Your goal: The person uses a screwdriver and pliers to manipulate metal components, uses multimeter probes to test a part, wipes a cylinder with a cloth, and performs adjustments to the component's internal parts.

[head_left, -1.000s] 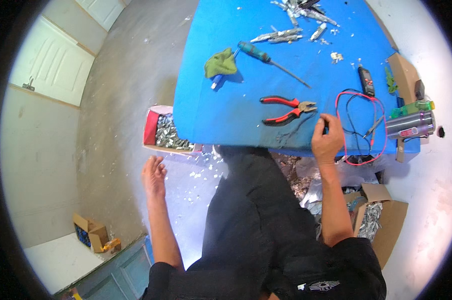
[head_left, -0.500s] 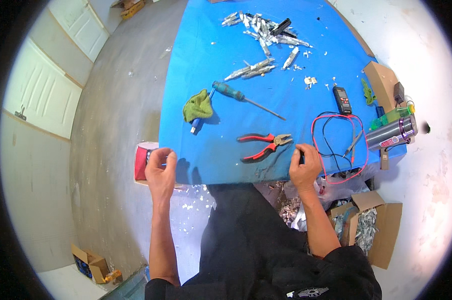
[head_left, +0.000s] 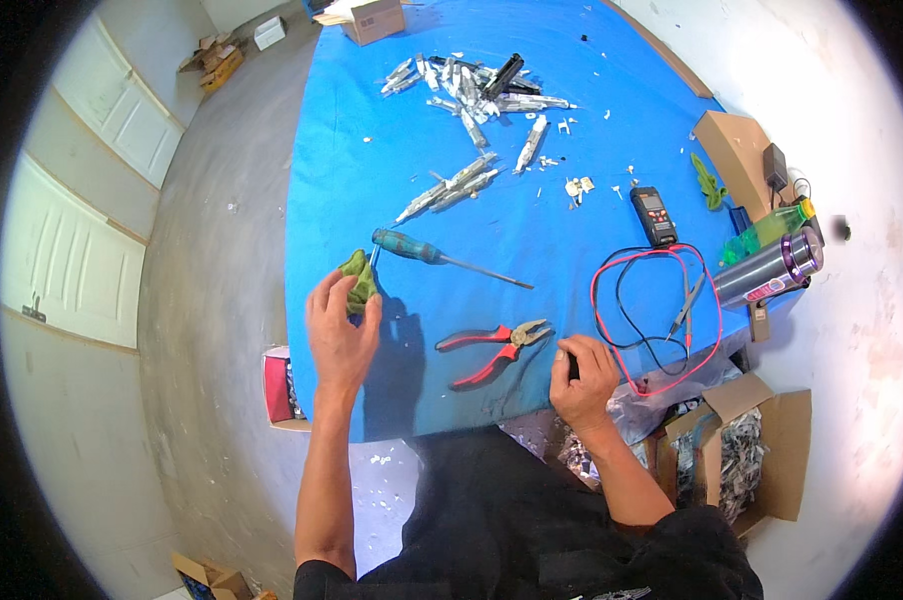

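Note:
My left hand [head_left: 342,325], thumb and fingers apart, is at the near side of a crumpled green cloth [head_left: 358,268]; I cannot tell whether it touches it. Part of the cloth is hidden behind the fingers. A screwdriver [head_left: 412,246] with a teal handle lies just beyond, its shaft pointing right. Between my hands rest red-handled pliers [head_left: 507,345], jaws toward the right. My right hand [head_left: 585,385] hovers by the near table edge with its fingers curled in. Something dark shows between its thumb and fingers, too small to name.
Grey-white stick-like parts [head_left: 467,90] form a pile on the blue table [head_left: 452,300]. To the right are a meter [head_left: 655,217] with red and black leads, a steel flask [head_left: 762,270] and a green bottle [head_left: 772,230]. A carton [head_left: 787,450] of scraps stands below.
My left hand has reached forward from the table's near left corner to the green cloth. My right hand stays curled near the pliers. The view has shifted, so the tabletop sits lower and further left.

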`<state>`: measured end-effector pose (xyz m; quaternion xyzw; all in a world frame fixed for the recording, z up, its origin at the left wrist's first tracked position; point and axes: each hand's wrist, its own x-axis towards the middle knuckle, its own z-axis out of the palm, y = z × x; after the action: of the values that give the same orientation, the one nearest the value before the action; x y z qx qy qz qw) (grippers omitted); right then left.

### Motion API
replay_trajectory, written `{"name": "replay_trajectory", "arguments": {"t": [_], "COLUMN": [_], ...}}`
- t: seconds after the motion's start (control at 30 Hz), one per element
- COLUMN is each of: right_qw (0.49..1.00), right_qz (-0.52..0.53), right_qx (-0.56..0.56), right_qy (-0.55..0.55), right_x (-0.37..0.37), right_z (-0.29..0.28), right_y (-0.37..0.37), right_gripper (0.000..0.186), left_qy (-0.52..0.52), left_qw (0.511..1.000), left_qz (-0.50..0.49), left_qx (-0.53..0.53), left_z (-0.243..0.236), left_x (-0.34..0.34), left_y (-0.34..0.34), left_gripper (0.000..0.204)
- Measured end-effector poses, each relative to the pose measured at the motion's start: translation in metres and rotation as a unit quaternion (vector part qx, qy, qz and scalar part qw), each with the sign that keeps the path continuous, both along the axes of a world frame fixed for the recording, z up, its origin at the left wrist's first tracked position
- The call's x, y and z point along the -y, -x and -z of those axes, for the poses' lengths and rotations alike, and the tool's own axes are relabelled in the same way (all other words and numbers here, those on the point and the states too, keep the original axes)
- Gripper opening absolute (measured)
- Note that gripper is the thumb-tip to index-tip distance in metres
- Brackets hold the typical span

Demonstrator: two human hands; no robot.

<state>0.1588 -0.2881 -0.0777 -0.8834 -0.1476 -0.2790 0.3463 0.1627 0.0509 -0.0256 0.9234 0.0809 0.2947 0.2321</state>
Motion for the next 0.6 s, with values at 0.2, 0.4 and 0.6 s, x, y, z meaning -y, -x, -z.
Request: {"name": "replay_trajectory", "arguments": {"t": [0.2,0.4,0.6], "right_qw": [1.000,1.000,1.000], "right_qz": [0.001,-0.003,-0.007], "right_qx": [0.004,-0.005,-0.004], "right_qy": [-0.003,-0.012,-0.007], "right_x": [0.000,0.002,0.005], "right_z": [-0.002,-0.004,-0.004], "right_y": [-0.002,-0.004,-0.006], "right_gripper": [0.016,0.017,0.018], "left_qy": [-0.051,-0.079,-0.115], "left_qw": [0.998,0.992,0.989], "left_qz": [0.020,0.092,0.082], "left_qx": [-0.008,-0.037,-0.038], "left_z": [-0.021,-0.023,0.010], "left_x": [0.003,0.036,0.046], "left_y": [-0.047,-0.122,-0.180], "left_gripper": [0.028,0.023,0.016]}}
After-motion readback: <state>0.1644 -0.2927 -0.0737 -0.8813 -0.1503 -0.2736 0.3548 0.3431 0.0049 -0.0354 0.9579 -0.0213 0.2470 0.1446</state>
